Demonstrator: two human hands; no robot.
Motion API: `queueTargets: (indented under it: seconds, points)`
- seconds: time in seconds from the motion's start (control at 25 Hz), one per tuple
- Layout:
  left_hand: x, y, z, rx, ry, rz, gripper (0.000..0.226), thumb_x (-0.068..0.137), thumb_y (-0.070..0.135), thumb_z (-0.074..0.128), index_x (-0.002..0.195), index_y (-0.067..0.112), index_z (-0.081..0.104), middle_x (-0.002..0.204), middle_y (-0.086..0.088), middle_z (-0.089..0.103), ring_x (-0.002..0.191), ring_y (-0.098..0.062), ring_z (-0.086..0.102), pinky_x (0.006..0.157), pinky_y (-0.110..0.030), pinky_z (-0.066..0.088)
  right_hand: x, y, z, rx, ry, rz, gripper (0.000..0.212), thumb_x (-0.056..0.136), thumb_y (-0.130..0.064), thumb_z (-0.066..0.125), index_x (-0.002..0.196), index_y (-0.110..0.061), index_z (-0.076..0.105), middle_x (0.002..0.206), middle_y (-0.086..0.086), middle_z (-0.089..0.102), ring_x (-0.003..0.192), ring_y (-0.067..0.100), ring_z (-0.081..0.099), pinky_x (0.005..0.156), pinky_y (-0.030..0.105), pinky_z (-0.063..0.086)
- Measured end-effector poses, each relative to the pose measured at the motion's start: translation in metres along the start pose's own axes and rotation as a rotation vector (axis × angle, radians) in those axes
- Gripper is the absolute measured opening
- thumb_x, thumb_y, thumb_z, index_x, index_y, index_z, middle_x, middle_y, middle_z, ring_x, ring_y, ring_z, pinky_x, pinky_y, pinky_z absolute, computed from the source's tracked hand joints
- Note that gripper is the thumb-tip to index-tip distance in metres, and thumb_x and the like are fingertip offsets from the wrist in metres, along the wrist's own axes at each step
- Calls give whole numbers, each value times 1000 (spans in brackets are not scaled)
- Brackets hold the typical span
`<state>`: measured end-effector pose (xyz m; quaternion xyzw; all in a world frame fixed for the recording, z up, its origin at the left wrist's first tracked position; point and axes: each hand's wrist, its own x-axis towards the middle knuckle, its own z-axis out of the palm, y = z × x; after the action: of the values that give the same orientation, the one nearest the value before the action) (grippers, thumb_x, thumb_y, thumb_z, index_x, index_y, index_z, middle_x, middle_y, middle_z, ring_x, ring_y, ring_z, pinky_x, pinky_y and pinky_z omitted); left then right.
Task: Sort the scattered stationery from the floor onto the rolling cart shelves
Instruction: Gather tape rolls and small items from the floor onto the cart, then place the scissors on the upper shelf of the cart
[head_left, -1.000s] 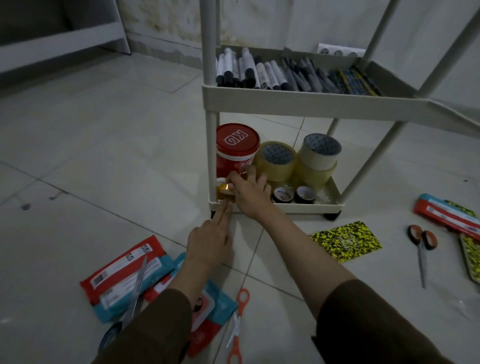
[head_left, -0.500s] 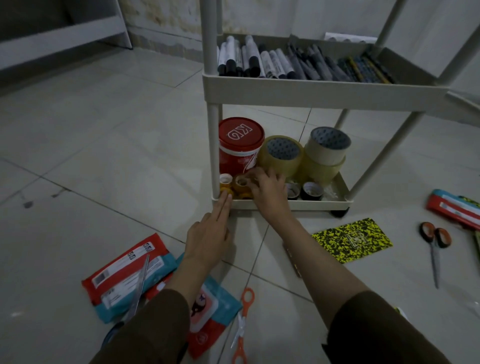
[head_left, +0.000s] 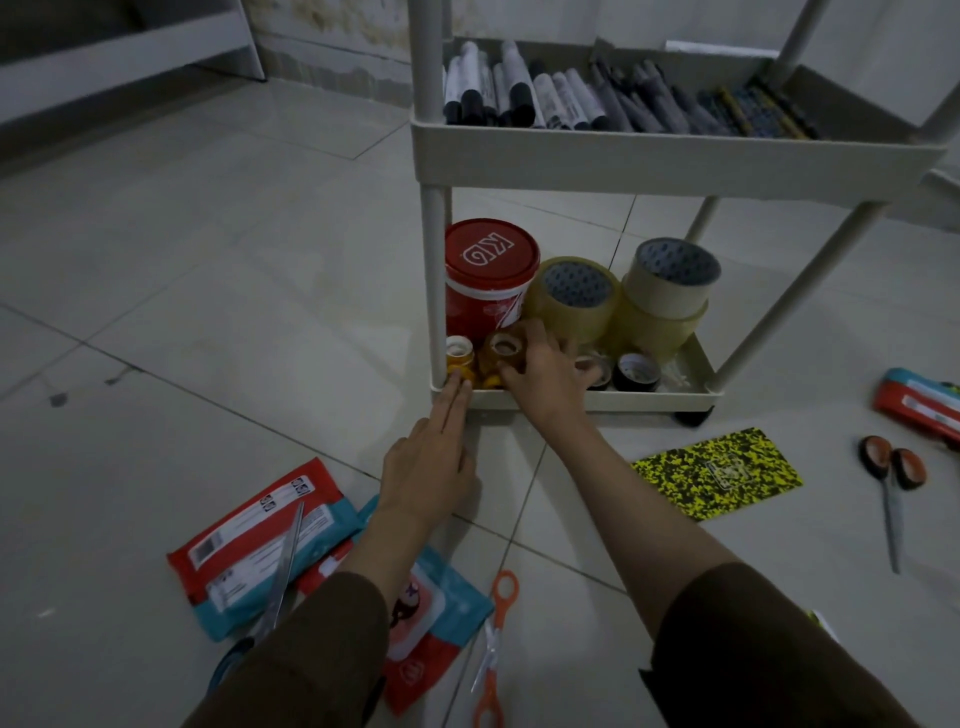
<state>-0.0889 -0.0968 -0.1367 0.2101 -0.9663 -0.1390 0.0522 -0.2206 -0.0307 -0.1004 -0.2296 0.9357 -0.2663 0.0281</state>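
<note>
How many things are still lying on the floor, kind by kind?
Scissors: 3
Red-and-teal packs: 3
Yellow-and-black notebook: 1
Total: 7

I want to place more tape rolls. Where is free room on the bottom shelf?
Little: a bare strip at the right end of the bottom shelf, beside the black roll. The left, around the red tub and right hand, is crowded.

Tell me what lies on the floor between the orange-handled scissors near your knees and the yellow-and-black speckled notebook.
Head view: no object lies between the orange-handled scissors and the yellow-and-black speckled notebook; only the right forearm crosses above bare grey floor tile there.
</note>
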Motion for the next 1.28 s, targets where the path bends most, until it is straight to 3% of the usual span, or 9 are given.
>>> queueTargets:
  seconds: [0.28,0.44,0.56,0.64,0.72,0.84,1.0,1.16,1.28]
  points:
    - [-12,-9,-10,-162,9,84,64,94,20,44,149,22,10,157,12,-1,70,-10,49,58,-21,40,-8,16,-14,76,69,-5,36,88,-39,56,117,-21,47,118,-1,55,123,28,33,91,43,19]
    - [-44,-17,-24,-279,5,92,34,94,16,44,126,23,50,130,7,50,96,-11,56,74,-26,48,-53,42,-33,119,139,-103,23,89,-27,57,110,-21,53,113,-4,56,112,22,39,87,35,21]
    - [-89,-32,-33,-327,9,19,21,92,16,49,107,23,62,102,4,64,89,-10,56,72,-25,45,-112,63,-36,257,-161,-284,14,86,-6,58,99,-10,60,98,4,60,88,18,51,83,36,40]
    - [-119,-44,-38,-325,64,-65,16,91,18,52,100,24,63,96,3,64,84,-10,54,69,-25,40,-153,72,-31,208,-458,-345,18,83,0,56,98,-8,62,97,9,61,84,19,55,82,36,45]
    - [-147,-54,-40,-283,73,-117,11,91,21,54,97,22,63,98,2,63,85,-11,51,70,-26,38,-188,81,-20,46,-584,-365,24,84,-7,56,107,-12,59,107,6,59,97,21,56,87,34,44]
    - [-181,-61,-34,-188,122,-219,15,89,19,56,103,15,60,108,-5,59,96,-14,44,75,-25,35,-223,81,-8,16,-549,-363,34,85,-25,59,118,-21,50,116,-2,51,106,18,51,86,31,43]
    - [-207,-61,-28,-211,160,-538,48,80,23,69,119,4,48,123,-18,46,112,-30,38,88,-33,36,-245,63,11,-86,-434,-378,46,82,-41,58,122,-23,45,116,-1,48,100,19,49,78,31,42]
    - [-213,-55,-19,-194,42,-583,81,72,38,76,133,7,32,136,-15,34,123,-29,34,101,-37,35,-256,58,23,-204,-418,-437,37,87,-40,50,120,-24,47,120,0,46,99,18,48,73,24,33]
    - [-209,-51,-15,-150,22,-590,76,73,31,75,131,9,31,135,-14,32,123,-28,35,100,-39,34,-257,60,22,-214,-419,-439,34,88,-38,49,119,-22,48,119,0,46,100,20,49,74,25,35]
